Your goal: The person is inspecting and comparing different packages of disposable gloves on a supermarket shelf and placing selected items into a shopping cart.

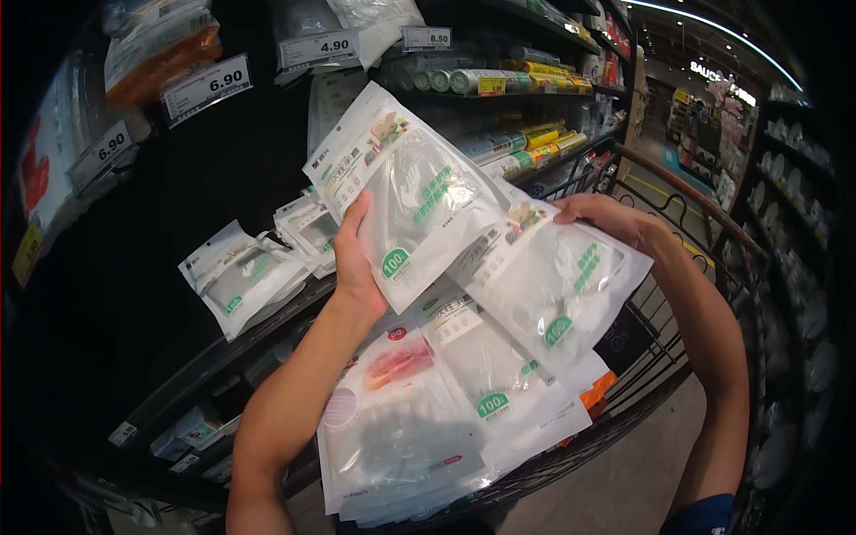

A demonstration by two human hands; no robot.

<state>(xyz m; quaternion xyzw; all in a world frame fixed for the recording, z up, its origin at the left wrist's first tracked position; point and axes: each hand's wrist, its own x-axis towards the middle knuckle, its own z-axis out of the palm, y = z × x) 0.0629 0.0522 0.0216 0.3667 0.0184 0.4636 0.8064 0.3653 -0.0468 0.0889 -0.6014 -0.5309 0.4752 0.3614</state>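
Note:
My left hand [358, 264] grips a white-and-clear pack of disposable gloves [414, 200] by its left edge, thumb on the front. With its thumb over the upper edge, my right hand [602, 217] holds a second pack of disposable gloves [545, 281]; its other fingers are hidden behind the pack. The two packs overlap at the middle. Below them, another glove pack [481, 348] and a larger clear-fronted bag with a pink picture [408, 414] lie on a pile in a black wire shopping cart [555, 471].
More glove packs [244, 277] sit on the black shelf [221, 358] at left. Packaged rolls [495, 81] line the shelves ahead. Price tags [207, 87] stick out at upper left. The cart's reddish handlebar [692, 200] spans the right side, near an aisle with another stocked shelf [789, 167].

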